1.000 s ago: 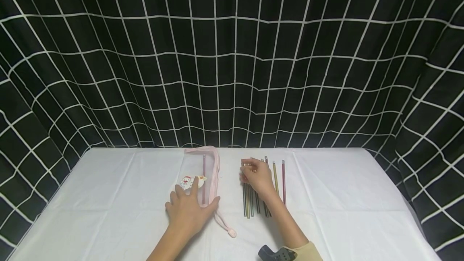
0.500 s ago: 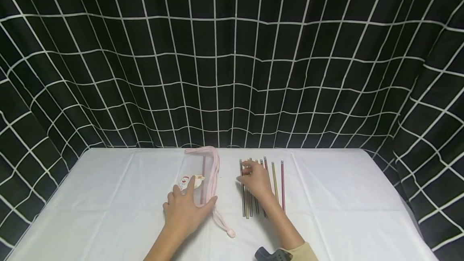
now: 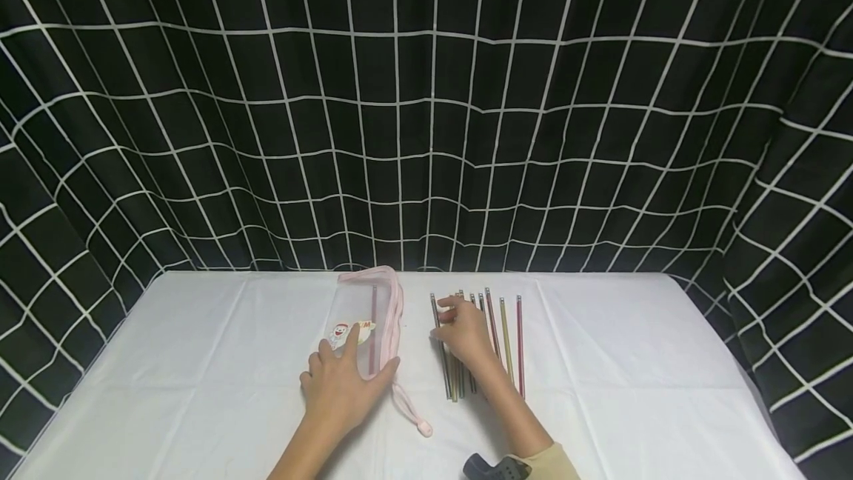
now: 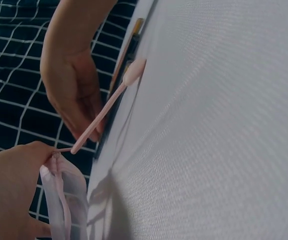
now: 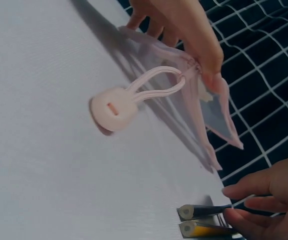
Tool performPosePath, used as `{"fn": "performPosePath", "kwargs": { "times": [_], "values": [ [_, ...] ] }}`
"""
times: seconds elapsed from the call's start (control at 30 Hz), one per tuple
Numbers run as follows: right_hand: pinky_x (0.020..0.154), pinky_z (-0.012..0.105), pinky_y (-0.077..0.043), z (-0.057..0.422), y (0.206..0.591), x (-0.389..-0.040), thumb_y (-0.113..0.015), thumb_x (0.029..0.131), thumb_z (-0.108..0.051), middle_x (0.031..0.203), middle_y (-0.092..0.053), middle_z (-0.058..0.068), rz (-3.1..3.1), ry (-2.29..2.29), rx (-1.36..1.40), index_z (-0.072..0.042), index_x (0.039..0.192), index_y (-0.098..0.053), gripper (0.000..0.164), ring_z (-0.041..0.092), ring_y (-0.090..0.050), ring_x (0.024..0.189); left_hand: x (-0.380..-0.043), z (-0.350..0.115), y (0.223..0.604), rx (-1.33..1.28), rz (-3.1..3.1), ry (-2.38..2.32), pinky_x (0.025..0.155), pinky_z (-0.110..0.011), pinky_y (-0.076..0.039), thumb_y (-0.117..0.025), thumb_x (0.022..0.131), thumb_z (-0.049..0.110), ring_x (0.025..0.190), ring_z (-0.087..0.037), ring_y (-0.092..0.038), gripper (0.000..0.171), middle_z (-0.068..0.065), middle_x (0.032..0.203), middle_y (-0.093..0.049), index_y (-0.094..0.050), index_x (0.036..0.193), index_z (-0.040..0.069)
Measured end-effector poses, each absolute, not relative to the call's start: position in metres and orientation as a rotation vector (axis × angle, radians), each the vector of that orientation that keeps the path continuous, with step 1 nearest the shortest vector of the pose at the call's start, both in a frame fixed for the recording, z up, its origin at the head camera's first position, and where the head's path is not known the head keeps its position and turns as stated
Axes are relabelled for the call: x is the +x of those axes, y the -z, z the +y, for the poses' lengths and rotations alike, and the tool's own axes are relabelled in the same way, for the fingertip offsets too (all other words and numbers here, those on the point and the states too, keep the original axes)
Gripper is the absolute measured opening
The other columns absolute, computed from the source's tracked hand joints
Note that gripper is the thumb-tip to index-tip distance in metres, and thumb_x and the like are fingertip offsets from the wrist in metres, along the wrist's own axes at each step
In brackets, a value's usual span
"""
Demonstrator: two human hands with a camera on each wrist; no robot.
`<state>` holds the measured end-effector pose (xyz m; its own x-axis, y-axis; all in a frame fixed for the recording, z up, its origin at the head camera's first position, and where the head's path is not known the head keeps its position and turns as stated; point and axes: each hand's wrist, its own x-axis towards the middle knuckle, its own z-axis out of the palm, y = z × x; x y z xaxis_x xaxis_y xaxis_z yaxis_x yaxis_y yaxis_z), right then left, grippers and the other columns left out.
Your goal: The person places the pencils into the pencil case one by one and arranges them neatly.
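A see-through mesh pouch with pink trim lies left of the table's middle, a printed label on its front. My left hand rests spread on its near part, thumb along the pink zip edge. One reddish pencil shows through the mesh. To the right, my right hand is over a row of pencils, its fingertips against the leftmost dark pencil. That pencil slants, its far end leaning left. In the right wrist view a gap shows between thumb and fingers, beside the dark pencil.
A pink cord loop with a pull tab hangs from the pouch's near corner onto the white tablecloth. Yellow and red pencils lie at the row's right end. A black curtain with white grid lines stands behind the table.
My right hand has shifted slightly left along the row. The leftmost pencil's far end has swung left, away from the others. My left hand and the pouch have barely moved.
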<state>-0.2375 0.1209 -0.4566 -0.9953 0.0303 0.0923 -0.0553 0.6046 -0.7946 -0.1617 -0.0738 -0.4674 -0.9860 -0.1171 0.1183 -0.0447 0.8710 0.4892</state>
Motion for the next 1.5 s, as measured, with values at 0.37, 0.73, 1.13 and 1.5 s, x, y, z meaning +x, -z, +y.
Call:
{"fn": "performPosePath", "kwargs": {
  "times": [0.37, 0.73, 1.13, 1.5],
  "values": [
    [0.070, 0.038, -0.061, 0.113, 0.462, -0.235, -0.084, 0.075, 0.004, 0.094, -0.074, 0.019, -2.749, -1.281, 0.094, 0.010, 0.124, -0.069, 0.052, 0.028, -0.070, 0.081, -0.163, -0.074, 0.465, 0.116, -2.907, 0.788, 0.089, -0.065, -0.043, -0.064, 0.091, 0.067, 0.113, -0.051, -0.055, 0.087, -0.035, 0.126, -0.054, -0.050, 0.157, 0.011],
    [0.063, 0.031, -0.055, 0.115, 0.463, -0.234, -0.091, 0.073, -0.003, 0.085, -0.071, 0.013, -2.788, -1.237, 0.125, 0.009, 0.121, -0.071, 0.053, 0.019, -0.062, 0.072, -0.162, -0.073, 0.466, 0.112, -2.906, 0.800, 0.088, -0.066, -0.043, -0.065, 0.090, 0.067, 0.113, -0.051, -0.055, 0.088, -0.034, 0.125, -0.054, -0.050, 0.156, 0.011],
    [0.066, 0.030, -0.052, 0.119, 0.465, -0.239, -0.088, 0.073, 0.002, 0.078, -0.068, 0.007, -2.826, -1.206, 0.192, 0.008, 0.114, -0.074, 0.044, 0.015, -0.057, 0.069, -0.163, -0.074, 0.464, 0.110, -2.916, 0.793, 0.090, -0.066, -0.043, -0.065, 0.090, 0.067, 0.114, -0.051, -0.055, 0.088, -0.034, 0.124, -0.054, -0.050, 0.156, 0.011],
    [0.060, 0.028, -0.054, 0.124, 0.462, -0.241, -0.083, 0.075, 0.001, 0.082, -0.071, 0.010, -2.818, -1.391, 0.133, 0.010, 0.119, -0.072, 0.046, 0.016, -0.064, 0.066, -0.162, -0.074, 0.465, 0.100, -2.914, 0.777, 0.088, -0.066, -0.043, -0.066, 0.089, 0.069, 0.112, -0.050, -0.056, 0.090, -0.034, 0.124, -0.055, -0.050, 0.156, 0.012]
  ]
}}
